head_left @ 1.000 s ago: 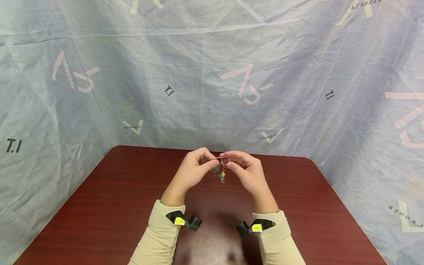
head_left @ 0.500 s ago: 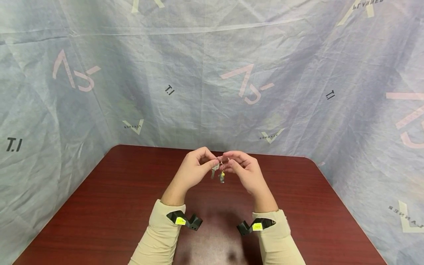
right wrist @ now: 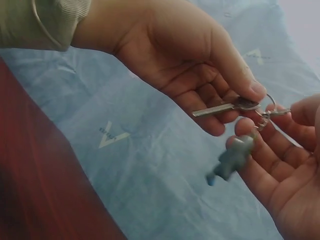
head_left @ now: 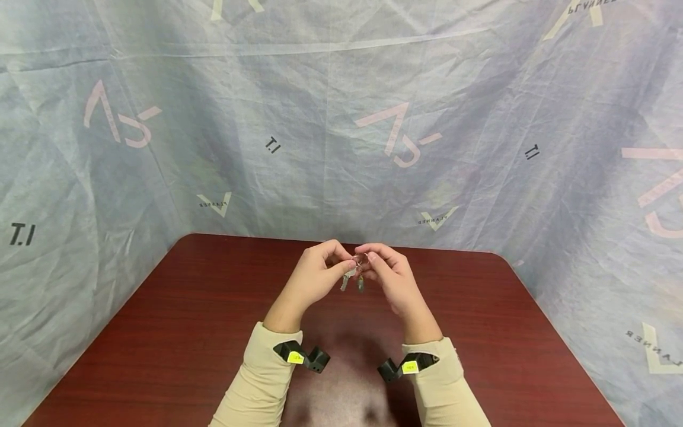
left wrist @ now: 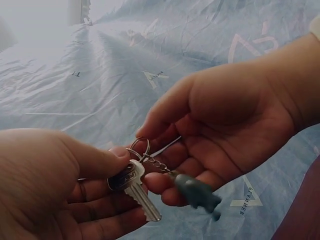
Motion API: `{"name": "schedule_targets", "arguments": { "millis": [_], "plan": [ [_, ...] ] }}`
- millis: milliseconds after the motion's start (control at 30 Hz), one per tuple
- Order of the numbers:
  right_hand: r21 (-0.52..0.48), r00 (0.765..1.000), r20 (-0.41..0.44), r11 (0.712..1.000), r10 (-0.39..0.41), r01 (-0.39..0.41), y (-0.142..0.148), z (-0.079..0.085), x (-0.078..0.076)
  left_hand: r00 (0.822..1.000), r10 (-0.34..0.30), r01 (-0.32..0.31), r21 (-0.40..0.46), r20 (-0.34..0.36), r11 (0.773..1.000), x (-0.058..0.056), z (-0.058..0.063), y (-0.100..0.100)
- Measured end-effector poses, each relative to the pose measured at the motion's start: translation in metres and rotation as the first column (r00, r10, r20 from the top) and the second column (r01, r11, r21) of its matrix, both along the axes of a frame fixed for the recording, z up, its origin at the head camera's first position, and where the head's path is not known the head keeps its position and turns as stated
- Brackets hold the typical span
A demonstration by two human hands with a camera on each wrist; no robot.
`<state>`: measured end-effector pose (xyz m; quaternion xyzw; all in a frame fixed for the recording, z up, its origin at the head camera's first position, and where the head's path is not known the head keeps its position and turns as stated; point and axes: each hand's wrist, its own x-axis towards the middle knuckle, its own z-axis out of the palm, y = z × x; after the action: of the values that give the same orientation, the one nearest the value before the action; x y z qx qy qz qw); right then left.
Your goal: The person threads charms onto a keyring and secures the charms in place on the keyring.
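Both hands meet over the far part of the table around a metal key ring [left wrist: 141,145]. My left hand [head_left: 310,280] pinches a silver key [left wrist: 144,201] by its dark head, between thumb and fingers, and the toothed blade points down. My right hand [head_left: 399,280] pinches the ring with thumb and forefinger, its other fingers curled beneath. From the ring a small blue-grey figurine charm [right wrist: 234,156] dangles on a short chain [left wrist: 159,165], slightly blurred. The fingers of both hands lie close together, and parts of the ring are hidden under the fingertips.
A dark red wood-grain table [head_left: 187,332] lies under the forearms. Grey-blue printed cloth [head_left: 331,178] hangs behind it and on both sides. Black camera mounts with yellow labels sit on the left wrist [head_left: 302,356] and right wrist [head_left: 408,366].
The right hand has shifted slightly left, and its thumb has moved up along the ring. The ring's round opening shows less. Key and charm have swung below the fingers; the left hand keeps its pinch.
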<state>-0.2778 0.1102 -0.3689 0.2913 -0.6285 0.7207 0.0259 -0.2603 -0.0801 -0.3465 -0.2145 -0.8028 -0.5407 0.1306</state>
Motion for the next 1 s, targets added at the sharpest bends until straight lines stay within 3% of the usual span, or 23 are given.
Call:
{"name": "schedule_targets", "arguments": {
  "millis": [200, 367, 600, 833, 1000],
  "plan": [
    [-0.022, 0.989, 0.146, 0.999, -0.022, 0.025, -0.008, -0.005, 0.0, 1.0, 0.022, -0.023, 0.008, 0.019, 1.0, -0.001, -0.005, 0.0],
    [0.014, 0.98, 0.2, 1.0, -0.026, 0.024, -0.012, -0.006, -0.001, 0.999, 0.027, -0.026, -0.007, 0.029, 1.0, -0.004, -0.005, -0.002],
    [0.119, 0.983, 0.18, 0.991, 0.043, -0.065, 0.003, -0.007, -0.009, 0.996, -0.01, 0.011, -0.014, 0.086, 1.0, -0.01, -0.006, -0.012],
    [0.08, 0.986, 0.089, 0.986, 0.141, -0.148, 0.021, -0.013, -0.019, 0.988, -0.052, 0.05, 0.018, 0.149, 0.999, -0.015, -0.008, -0.017],
    [0.125, 0.989, 0.038, 0.981, 0.145, -0.149, 0.036, -0.016, -0.024, 0.98, -0.059, 0.06, 0.003, 0.191, 0.998, -0.016, -0.012, -0.019]
  ]
}}
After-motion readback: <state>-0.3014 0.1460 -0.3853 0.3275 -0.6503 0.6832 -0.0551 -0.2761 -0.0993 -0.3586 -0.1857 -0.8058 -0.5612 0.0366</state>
